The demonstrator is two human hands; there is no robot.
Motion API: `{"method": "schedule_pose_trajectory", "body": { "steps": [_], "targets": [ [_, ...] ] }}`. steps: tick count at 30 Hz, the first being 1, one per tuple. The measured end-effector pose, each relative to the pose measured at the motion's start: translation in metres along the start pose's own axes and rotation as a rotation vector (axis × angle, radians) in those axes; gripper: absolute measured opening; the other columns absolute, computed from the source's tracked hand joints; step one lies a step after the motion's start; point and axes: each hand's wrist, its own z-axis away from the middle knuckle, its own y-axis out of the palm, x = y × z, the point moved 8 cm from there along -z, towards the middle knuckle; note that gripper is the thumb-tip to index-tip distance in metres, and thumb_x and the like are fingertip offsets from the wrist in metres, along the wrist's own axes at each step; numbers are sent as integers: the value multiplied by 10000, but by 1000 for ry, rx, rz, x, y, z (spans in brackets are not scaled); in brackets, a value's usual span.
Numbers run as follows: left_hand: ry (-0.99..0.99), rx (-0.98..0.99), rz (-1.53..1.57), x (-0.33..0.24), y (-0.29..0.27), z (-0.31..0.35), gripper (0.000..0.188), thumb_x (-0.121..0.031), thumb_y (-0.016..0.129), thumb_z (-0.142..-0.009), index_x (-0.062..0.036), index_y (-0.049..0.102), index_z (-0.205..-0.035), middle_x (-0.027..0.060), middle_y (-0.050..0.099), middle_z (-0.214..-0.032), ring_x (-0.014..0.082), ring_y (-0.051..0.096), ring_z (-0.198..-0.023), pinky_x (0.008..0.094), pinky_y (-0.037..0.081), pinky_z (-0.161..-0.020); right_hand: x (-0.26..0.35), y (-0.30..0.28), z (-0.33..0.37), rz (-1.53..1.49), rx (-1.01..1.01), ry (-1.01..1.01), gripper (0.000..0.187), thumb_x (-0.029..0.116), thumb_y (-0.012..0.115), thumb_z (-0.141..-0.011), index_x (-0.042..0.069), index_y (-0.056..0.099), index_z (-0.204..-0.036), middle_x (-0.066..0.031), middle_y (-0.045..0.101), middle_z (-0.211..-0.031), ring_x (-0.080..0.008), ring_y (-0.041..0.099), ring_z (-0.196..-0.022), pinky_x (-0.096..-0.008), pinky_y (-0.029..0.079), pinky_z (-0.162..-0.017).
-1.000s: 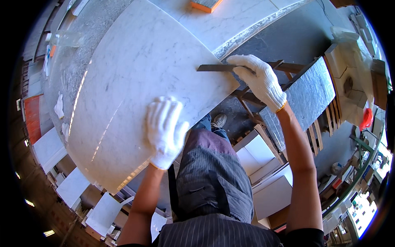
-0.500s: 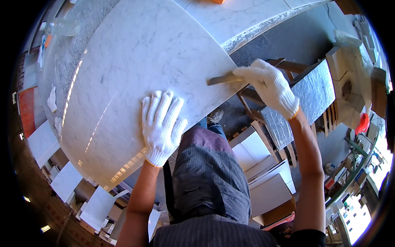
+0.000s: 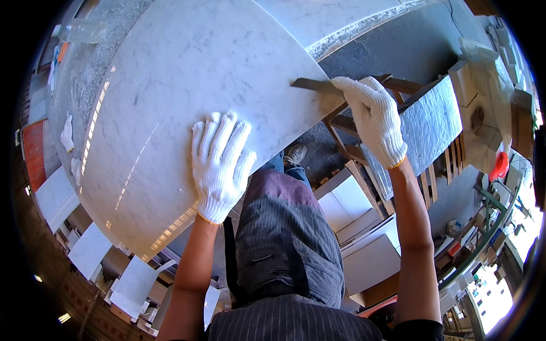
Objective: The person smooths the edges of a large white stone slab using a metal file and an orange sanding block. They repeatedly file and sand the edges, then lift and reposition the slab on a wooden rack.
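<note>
A large white marble slab [image 3: 187, 79] with grey veins fills the upper middle of the view. My left hand [image 3: 220, 162], in a white knit glove, lies flat with fingers spread on the slab near its front edge. My right hand [image 3: 374, 116], also gloved, grips a thin flat metal blade [image 3: 310, 85] whose tip rests on the slab's right edge. Below the slab I see my dark striped apron and one shoe [image 3: 294, 153] on the grey floor.
A grey stone tile [image 3: 429, 128] leans on a wooden rack [image 3: 347, 122] to the right. White slabs and boxes [image 3: 364, 238] stack below it. More white tiles [image 3: 88, 250] lie at lower left. A clear plastic bottle [image 3: 82, 31] lies at upper left.
My left hand slid slightly up and left on the slab. My right hand and the blade stayed at the slab's right edge while the view shifted a little.
</note>
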Motion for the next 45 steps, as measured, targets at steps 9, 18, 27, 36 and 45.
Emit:
{"method": "schedule_pose_trajectory", "body": {
  "steps": [9, 18, 27, 36, 45],
  "targets": [
    [-7, 7, -18, 1, 1, 1, 417, -268, 582, -941, -65, 606, -1305, 137, 518, -1416, 361, 397, -1377, 530, 252, -1161, 4, -1, 18, 15, -181, 82, 245, -12, 605, -888, 50, 720, -1095, -128, 582, -752, -254, 591, -656, -349, 471, -592],
    [-16, 12, -16, 0, 0, 1, 420, -267, 583, -942, -66, 602, -1310, 132, 518, -1418, 356, 400, -1375, 525, 254, -1161, 8, 4, 27, 12, -240, 151, 218, 3, 625, -888, 36, 720, -1082, -122, 566, -709, -236, 583, -641, -341, 466, -582],
    [-7, 4, -18, -1, -1, 0, 412, -255, 587, -941, -61, 607, -1304, 137, 529, -1407, 359, 415, -1366, 534, 264, -1154, 12, 9, 36, -76, -250, 184, 254, -32, 628, -858, 49, 727, -1077, -137, 614, -754, -242, 609, -656, -349, 476, -578],
    [-1, -10, -21, -2, -1, 0, 414, -260, 582, -943, -60, 606, -1304, 140, 526, -1412, 362, 417, -1363, 529, 264, -1156, 14, 10, 33, -53, -253, 155, 238, -33, 620, -863, 31, 717, -1071, -129, 587, -747, -242, 593, -650, -341, 471, -577],
    [0, -14, -19, -1, -1, 0, 412, -264, 587, -941, -59, 611, -1298, 134, 530, -1408, 356, 422, -1359, 525, 262, -1157, 24, 16, 32, -88, -180, 100, 249, -32, 629, -845, 46, 724, -1062, -122, 586, -744, -244, 609, -654, -329, 484, -591]
  ]
}}
